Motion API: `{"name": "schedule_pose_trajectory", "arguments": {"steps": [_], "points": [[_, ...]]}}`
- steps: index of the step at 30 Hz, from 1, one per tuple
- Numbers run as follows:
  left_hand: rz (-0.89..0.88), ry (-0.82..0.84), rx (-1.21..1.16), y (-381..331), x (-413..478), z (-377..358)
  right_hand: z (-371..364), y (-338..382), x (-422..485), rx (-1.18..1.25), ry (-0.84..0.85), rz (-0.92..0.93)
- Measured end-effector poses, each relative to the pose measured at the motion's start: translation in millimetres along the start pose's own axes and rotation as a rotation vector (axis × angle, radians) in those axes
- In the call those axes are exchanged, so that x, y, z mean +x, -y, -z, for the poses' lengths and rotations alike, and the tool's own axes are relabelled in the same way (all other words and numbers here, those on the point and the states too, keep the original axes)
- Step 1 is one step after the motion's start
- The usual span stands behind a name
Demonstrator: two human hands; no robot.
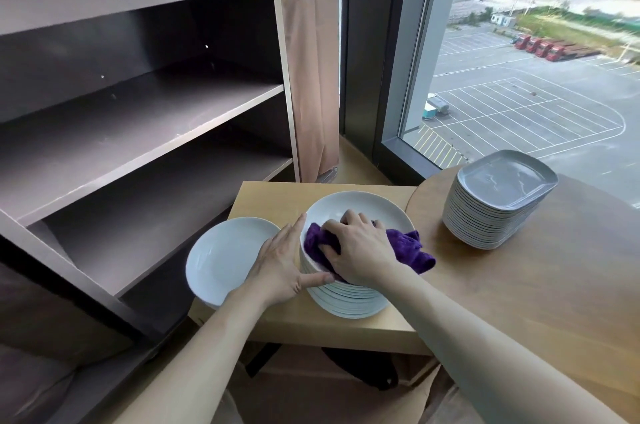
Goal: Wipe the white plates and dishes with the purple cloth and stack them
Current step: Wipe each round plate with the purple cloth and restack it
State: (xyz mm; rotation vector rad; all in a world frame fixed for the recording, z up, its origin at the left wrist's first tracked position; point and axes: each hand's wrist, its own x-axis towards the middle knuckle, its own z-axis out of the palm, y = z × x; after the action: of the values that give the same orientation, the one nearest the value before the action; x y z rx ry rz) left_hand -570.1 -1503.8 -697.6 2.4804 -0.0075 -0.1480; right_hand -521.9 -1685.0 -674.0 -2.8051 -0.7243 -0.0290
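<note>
The right hand (360, 250) grips the purple cloth (408, 245) inside the top plate (346, 203) of the stack (346, 302). The left hand (280, 264), held flat, steadies its rim. Hard rubbing could topple it, and the neighbouring plate (221, 257) overhangs the bench (277, 196).

bare wood (540, 285) right of round stack (346, 302), square stack (491, 212) blocking far right

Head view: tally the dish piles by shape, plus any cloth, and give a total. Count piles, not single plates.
Round white piles: 2, the tall stack under the cloth and the low pile left of it.
Rounded-square pile: 1
Purple cloth: 1
Total: 4
</note>
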Motion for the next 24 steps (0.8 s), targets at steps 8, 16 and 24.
{"name": "schedule_pose_trajectory", "arguments": {"steps": [8, 16, 24], "points": [[0.062, -0.003, -0.313, -0.2, -11.4, -4.2, 0.4, -1.4, -3.7, 0.021, 0.050, -0.047], [0.136, -0.206, -0.585, -21.5, -10.4, -1.3, 8.7, -4.1, -12.5, 0.027, 0.079, -0.092], [0.160, -0.423, -0.614, -27.2, -0.9, -17.6, 10.6, -2.4, -17.9, 0.068, 0.027, -0.118]]}}
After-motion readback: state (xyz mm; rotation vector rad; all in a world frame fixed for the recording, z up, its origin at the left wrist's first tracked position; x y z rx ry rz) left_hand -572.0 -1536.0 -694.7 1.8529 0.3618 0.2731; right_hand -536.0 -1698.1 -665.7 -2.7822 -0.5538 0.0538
